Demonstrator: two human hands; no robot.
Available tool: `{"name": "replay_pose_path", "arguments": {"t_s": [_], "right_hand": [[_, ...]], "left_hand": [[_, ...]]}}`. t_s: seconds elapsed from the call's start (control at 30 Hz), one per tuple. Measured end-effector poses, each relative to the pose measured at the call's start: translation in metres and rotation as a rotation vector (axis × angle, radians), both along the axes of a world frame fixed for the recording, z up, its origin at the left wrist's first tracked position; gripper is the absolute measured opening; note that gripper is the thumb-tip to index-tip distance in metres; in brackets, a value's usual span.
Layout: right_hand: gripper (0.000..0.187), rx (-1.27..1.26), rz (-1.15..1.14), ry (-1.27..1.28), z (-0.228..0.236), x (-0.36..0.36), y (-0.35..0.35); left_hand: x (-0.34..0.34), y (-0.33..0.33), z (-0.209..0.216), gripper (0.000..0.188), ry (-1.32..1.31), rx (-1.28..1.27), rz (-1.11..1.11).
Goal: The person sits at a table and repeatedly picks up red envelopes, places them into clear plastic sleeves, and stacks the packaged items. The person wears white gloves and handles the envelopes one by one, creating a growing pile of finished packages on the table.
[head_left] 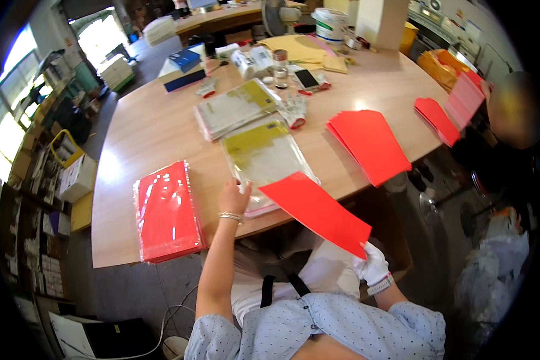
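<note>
My left hand (pixel 235 197), bare with bracelets at the wrist, is at the near left edge of a clear plastic bag (pixel 273 159) with an olive-yellow printed band. Its fingers are closed on the bag's edge. In my right hand (pixel 373 267), which wears a white glove, a red paper sheet (pixel 318 213) is pinched by its lower right corner. The sheet slants up to the left, its far end over the near part of the bag. Behind lies another pile of plastic bags (pixel 237 109). A stack of red sheets (pixel 372 146) is fanned out to the right.
Red sheets in clear bags (pixel 169 213) lie stacked on the left of the wooden table (pixel 117 198). Gloves (pixel 294 109), a phone (pixel 306 79) and a white bucket (pixel 330 25) stand farther back. At the right, another person holds red sheets (pixel 464 101).
</note>
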State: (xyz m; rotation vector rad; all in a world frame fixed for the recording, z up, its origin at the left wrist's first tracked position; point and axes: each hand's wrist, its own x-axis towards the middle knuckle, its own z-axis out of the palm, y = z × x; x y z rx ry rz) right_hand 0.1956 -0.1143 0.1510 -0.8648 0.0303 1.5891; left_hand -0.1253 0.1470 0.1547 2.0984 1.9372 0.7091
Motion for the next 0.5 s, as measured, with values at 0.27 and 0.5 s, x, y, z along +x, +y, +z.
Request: {"name": "replay_pose_path", "arguments": {"t_s": [0.27, 0.5], "right_hand": [[0.015, 0.054, -0.060, -0.259, 0.038, -0.031, 0.014], [0.017, 0.167, 0.071, -0.169, 0.024, -0.045, 0.015]], "left_hand": [[-0.002, -0.007, 0.006, 0.029, -0.727, -0.506, -0.205], [0.030, -0.042, -0.039, 0.064, -0.954, -0.289, -0.087]]}}
